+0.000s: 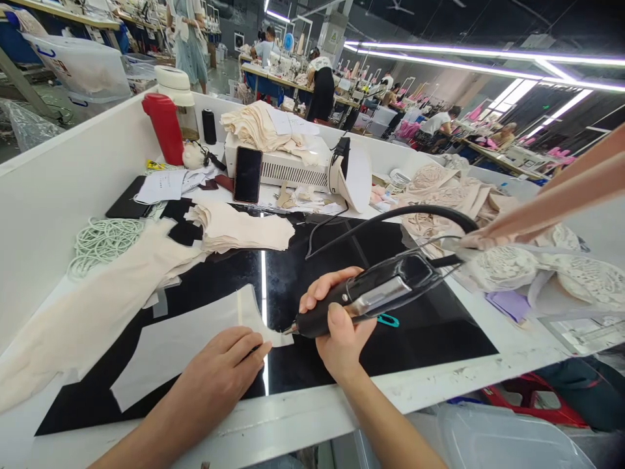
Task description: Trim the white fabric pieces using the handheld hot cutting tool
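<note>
My right hand (342,332) is wrapped round a black hand-held power tool (375,286) with a metal plate on its side and a thin pointed metal tip. That tip touches, or nearly touches, the right end of a white flat-cut piece (190,339), near its curved edge. On the same piece lies my left hand (229,365), flat with fingers stretched out, its fingertips just left of the tip. A black cable (415,210) runs from the tool's rear, where pink cloth strips (551,195) rise to the upper right. Beneath everything is a glossy black sheet (415,345).
Stacked cream cut pieces (244,228) and a long cream piece (97,306) lie left, beside pale green cord (105,244). A phone (247,176) leans on a white box (293,172). Lace pieces (508,260) pile up right. A teal snipper-like object (388,320) lies behind the tool.
</note>
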The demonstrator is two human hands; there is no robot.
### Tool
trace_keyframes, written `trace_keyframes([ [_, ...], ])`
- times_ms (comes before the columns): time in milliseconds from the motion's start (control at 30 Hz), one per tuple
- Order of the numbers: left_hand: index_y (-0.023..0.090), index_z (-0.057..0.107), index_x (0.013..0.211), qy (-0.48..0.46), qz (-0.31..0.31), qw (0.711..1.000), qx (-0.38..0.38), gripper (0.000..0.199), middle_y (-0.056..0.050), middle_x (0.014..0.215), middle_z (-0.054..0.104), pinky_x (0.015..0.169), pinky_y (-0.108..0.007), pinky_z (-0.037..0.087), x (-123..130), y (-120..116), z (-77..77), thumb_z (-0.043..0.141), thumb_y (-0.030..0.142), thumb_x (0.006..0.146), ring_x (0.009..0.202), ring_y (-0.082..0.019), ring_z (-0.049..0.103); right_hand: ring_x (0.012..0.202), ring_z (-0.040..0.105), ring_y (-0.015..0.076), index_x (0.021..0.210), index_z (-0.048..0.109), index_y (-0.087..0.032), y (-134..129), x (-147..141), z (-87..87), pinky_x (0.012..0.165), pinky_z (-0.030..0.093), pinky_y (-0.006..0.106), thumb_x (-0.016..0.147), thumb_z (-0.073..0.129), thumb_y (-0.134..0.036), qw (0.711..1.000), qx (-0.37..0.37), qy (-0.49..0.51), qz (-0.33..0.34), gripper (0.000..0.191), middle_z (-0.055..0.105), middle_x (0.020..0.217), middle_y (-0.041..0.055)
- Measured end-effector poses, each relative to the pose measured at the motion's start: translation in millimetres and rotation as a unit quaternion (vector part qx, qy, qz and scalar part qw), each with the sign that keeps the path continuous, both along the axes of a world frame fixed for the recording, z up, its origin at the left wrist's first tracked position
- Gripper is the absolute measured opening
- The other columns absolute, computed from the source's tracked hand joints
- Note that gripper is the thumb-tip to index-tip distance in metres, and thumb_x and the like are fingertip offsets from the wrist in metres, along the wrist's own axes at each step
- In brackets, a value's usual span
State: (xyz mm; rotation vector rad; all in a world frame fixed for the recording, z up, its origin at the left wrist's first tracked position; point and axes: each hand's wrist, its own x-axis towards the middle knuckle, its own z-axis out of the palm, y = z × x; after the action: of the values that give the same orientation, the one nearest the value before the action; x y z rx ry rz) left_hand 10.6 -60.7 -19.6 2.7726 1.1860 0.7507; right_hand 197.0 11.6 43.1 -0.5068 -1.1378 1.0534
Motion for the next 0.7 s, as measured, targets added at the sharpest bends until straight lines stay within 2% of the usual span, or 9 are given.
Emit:
trace_keyframes([
  [100,0.008,0.064,0.127,-0.001,-0.004,1.0,0.003,0.029,-0.011,0.114,0.066,0.096,-0.044,0.06,0.4,1.1,-0.7,0.045,0.008,0.105,0.107,-0.025,0.063,0.068,0.061,0.0126,0.119,0.058,-0.031,-1.1,-0.4,1.9,0.061,0.055,0.028,0.095,0.071,-0.033,1.0,-0.001,-0.012,-0.005,0.028,0.06,0.087,-0.0032],
  [333,0.008,0.063,0.128,0.012,-0.007,1.0,-0.013,0.028,-0.012,0.115,0.065,0.098,-0.047,0.059,-0.3,-0.5,-4.1,0.049,0.007,0.103,0.11,-0.027,0.062,0.065,0.059,0.0146,0.114,0.057,-0.03,-9.7,-2.4,5.1,0.058,0.054,0.03,0.092,0.073,-0.043,1.0,-0.007,-0.022,0.005,0.031,0.057,0.085,-0.0024],
  [533,0.01,0.063,0.129,0.007,-0.005,1.0,-0.017,0.029,-0.011,0.113,0.066,0.098,-0.046,0.059,0.4,0.5,-0.7,0.046,0.009,0.106,0.108,-0.026,0.063,0.068,0.06,0.0141,0.119,0.056,-0.031,-11.0,-6.8,-3.0,0.06,0.055,0.03,0.094,0.071,-0.039,1.0,-0.004,-0.018,0.023,0.03,0.057,0.088,-0.0019],
  [700,0.01,0.064,0.127,0.007,-0.004,1.0,-0.006,0.027,-0.011,0.113,0.067,0.098,-0.045,0.059,1.1,1.4,-3.0,0.046,0.01,0.106,0.108,-0.026,0.064,0.067,0.06,0.0143,0.119,0.058,-0.031,-11.3,-2.3,3.5,0.059,0.054,0.029,0.094,0.072,-0.039,1.0,-0.009,-0.011,0.024,0.03,0.058,0.086,-0.0023],
])
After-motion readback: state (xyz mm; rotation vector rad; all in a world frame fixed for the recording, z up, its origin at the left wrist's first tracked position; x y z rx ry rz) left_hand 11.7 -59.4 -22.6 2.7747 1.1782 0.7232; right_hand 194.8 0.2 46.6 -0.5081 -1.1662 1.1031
